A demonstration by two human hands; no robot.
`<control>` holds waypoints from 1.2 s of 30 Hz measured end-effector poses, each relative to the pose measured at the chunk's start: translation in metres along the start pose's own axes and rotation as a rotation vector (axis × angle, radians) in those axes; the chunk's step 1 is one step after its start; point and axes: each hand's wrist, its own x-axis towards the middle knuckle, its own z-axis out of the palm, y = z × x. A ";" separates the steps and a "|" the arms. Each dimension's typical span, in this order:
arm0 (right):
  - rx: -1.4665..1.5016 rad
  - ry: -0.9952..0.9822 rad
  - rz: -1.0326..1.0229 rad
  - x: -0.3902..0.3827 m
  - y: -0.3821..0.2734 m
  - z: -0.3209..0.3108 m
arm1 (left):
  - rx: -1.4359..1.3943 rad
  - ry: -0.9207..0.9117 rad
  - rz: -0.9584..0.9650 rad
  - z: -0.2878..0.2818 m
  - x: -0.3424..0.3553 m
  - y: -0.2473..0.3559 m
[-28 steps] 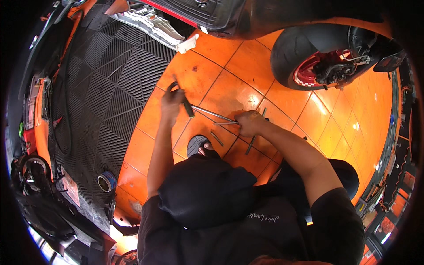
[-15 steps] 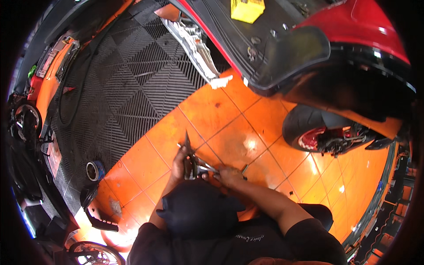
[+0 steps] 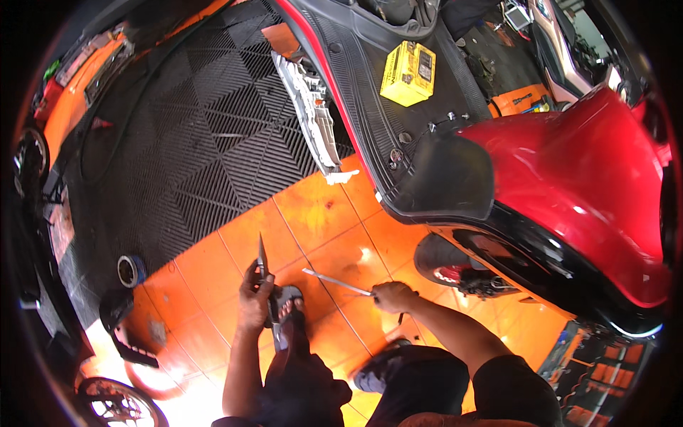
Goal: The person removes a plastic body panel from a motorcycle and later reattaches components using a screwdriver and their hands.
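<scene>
My left hand (image 3: 254, 290) is closed around a narrow, dark pointed piece (image 3: 262, 250), which looks like a strip of trim. Its tip points away from me, and its lower part hangs beside my foot. My right hand (image 3: 393, 297) grips a screwdriver (image 3: 334, 280) by its handle, mostly hidden in the fist. The long silver shaft points left toward the dark piece, with a gap between them. Beyond my hands stands a red and black scooter (image 3: 569, 171), its seat-side bodywork to the right and its footboard (image 3: 356, 78) ahead.
A yellow boxed battery (image 3: 409, 73) sits on the footboard, near several small metal parts. A white and silver panel (image 3: 311, 117) lies beside the scooter on black floor matting (image 3: 206, 135). Orange tiles (image 3: 242, 235) lie under my hands. A tape roll (image 3: 131, 271) rests at left.
My hands have moved apart: the screwdriver has come away from the dark piece, to the right. The view has shifted, and my legs and more of the scooter now show.
</scene>
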 end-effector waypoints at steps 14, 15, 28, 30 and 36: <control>0.586 -0.432 0.707 -0.387 0.049 0.191 | 0.029 0.544 -0.471 -0.054 -0.434 -0.017; 0.600 -0.519 0.728 -0.412 0.041 0.201 | 0.001 0.585 -0.535 -0.053 -0.457 -0.045; 0.721 0.028 0.506 -0.637 0.101 0.296 | -0.055 -0.061 -0.395 0.016 -0.646 0.043; 0.941 0.001 0.493 -0.669 0.082 0.268 | -0.249 0.018 -0.432 0.051 -0.682 0.068; 1.609 0.202 0.006 -0.791 0.077 0.249 | -0.410 -0.480 -0.485 0.210 -0.695 0.062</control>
